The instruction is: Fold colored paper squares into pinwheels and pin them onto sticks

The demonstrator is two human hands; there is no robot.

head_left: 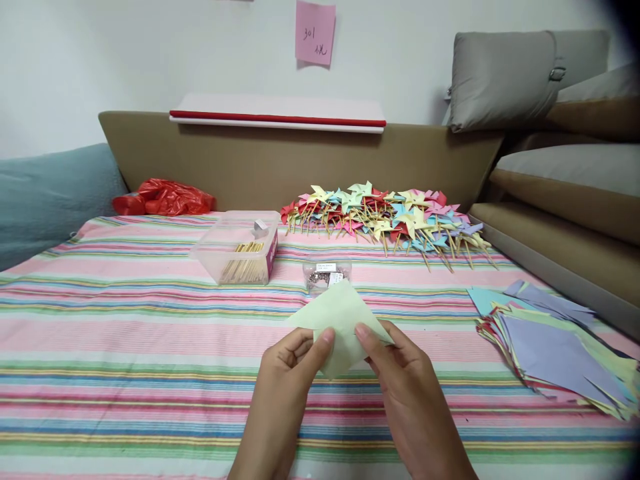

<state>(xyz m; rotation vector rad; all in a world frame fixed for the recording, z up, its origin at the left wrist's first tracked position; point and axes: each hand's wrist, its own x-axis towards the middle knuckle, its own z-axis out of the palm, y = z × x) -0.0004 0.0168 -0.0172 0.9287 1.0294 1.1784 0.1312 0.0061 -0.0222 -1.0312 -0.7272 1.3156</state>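
Paper [345, 310]: 1 sheet, pale green, matte, plain, lower centre of frame, held above the cloth [150, 340]. One corner points up the frame, one out to the left, one down between the thumbs; right corner partly behind the fingers. Surface slightly bowed. A short edge line shows by the left thumb; cut or fold, cannot tell.

Hands: 2. Left hand [290, 367] pinches the sheet, thumb on top, fingers curled beneath. Right hand [403, 367] pinches it likewise, thumb on top. Thumbs apart, both pointing inward.

Counts, other items:
- Box [210, 257]: 1, clear, left of centre. Inside: sticks [245, 270], many, not countable; 1 small grey item [261, 229].
- Packet [327, 275]: 1, clear, just beyond the sheet; small dark metallic bits, too small to count, 2 white labels.
- Pinwheels [413, 220]: one heap, upper right of centre, several colours; overlapping, no exact count.
- Stack [555, 353]: loose pile of coloured sheets, lower right, lilac uppermost; number hidden.
- Red bag [177, 199]: 1, crumpled, left, above mid-height.
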